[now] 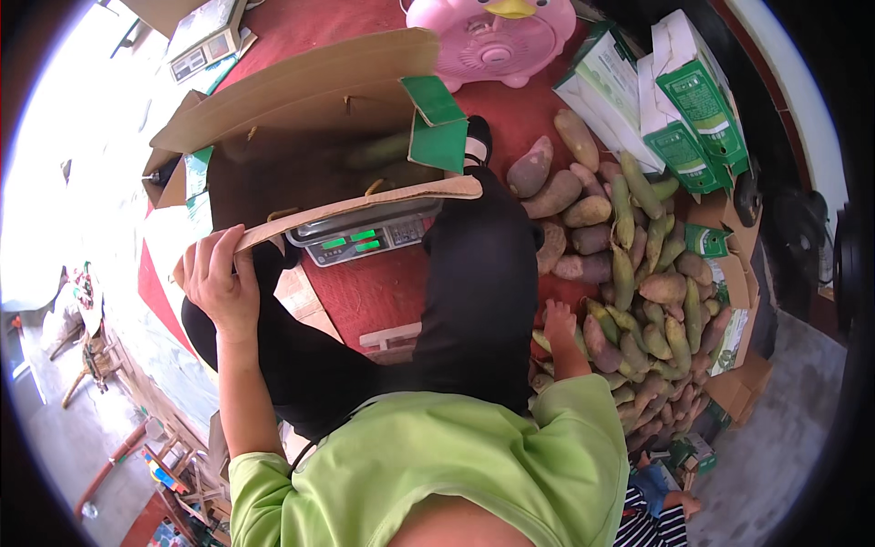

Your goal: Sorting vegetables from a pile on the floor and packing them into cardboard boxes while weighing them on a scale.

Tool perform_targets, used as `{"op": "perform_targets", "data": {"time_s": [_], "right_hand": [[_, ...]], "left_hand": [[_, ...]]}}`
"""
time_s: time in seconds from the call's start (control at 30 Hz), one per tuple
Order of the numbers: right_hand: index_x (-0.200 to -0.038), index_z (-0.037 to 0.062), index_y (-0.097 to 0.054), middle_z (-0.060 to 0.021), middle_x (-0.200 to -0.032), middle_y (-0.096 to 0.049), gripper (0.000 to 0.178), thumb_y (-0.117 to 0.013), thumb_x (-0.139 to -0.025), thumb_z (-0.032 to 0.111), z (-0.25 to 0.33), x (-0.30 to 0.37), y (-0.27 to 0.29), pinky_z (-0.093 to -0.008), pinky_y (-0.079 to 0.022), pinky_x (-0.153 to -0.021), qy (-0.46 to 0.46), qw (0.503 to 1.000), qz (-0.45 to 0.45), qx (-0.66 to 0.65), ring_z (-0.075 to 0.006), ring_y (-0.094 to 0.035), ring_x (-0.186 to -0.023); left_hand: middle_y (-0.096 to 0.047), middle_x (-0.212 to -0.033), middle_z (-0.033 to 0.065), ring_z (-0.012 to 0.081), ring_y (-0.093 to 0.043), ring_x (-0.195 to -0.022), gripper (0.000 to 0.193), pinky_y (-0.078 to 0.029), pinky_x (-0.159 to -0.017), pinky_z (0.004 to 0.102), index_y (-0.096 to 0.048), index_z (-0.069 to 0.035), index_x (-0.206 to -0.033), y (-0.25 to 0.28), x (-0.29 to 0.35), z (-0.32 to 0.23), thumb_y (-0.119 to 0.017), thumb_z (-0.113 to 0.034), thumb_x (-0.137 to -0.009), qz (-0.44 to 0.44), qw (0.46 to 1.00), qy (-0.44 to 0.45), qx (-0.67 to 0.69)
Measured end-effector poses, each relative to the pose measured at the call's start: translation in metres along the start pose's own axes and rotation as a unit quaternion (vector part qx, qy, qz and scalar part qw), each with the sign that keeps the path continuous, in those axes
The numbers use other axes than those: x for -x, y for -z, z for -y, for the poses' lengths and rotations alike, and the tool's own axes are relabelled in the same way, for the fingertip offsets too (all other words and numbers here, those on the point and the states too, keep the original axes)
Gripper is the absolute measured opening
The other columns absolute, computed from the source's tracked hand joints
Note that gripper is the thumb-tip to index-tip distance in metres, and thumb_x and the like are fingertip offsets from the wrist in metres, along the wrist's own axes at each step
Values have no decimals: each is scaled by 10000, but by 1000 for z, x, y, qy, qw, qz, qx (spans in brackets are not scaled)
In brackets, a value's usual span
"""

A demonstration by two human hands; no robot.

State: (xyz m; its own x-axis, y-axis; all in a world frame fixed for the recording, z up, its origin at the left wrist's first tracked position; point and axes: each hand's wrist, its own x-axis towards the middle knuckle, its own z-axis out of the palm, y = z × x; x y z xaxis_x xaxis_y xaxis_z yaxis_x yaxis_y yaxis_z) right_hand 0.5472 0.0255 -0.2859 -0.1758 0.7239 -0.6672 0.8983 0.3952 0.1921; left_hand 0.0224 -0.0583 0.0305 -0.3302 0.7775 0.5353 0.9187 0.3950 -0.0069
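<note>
My left hand (221,278) grips the near flap (365,202) of an open cardboard box (283,96), fingers over its edge. The box stands on a digital scale (365,239) with a lit green display. Dim inside, a long green thing (383,150) shows; the rest of the inside is dark. My right hand (560,324) is at the left side of a big pile, fingers stretched out and nothing visible in them. The pile mixes brownish-purple sweet potatoes (554,193) with long green pieces that look like corn ears in husks (622,273).
Green and white cartons (697,105) stand behind the pile, and opened cardboard (743,283) borders its right. A pink fan (492,41) is at the far side on the red floor covering (365,310). Another person's striped clothing (652,520) shows at the lower right.
</note>
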Motion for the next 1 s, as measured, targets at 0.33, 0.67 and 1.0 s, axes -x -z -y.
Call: {"op": "perform_targets", "data": {"time_s": [0.33,0.67,1.0], "right_hand": [[-1132,162,-513,-65,-1174,-531,381,-637,-775,117,-6,26,18,-412,-440,-873,-32,997,47,-46,-278,-475,-1151],[-1226,85,-478,-134,-1136,-566,540,-669,-735,-31,-34,72,74,-408,-430,-900,-80,934,-168,-304,-317,-538,-1044],[-1279,-17,-415,-114,-1261,-476,527,-579,-785,-96,-8,108,303,-321,-374,-985,112,669,-418,-604,-210,-475,-1145]], "left_hand": [[-625,-794,-21,167,-582,-762,235,-374,-750,311,-647,-133,-860,0,-2,3,-646,-28,-650,-18,999,-17,28],[-614,-806,-16,180,-572,-779,196,-366,-755,320,-647,-132,-865,5,-1,6,-671,-56,-686,2,999,5,47],[-575,-755,-48,148,-548,-753,148,-362,-742,309,-633,-153,-815,5,-3,7,-654,-74,-691,-15,998,0,57]]}}
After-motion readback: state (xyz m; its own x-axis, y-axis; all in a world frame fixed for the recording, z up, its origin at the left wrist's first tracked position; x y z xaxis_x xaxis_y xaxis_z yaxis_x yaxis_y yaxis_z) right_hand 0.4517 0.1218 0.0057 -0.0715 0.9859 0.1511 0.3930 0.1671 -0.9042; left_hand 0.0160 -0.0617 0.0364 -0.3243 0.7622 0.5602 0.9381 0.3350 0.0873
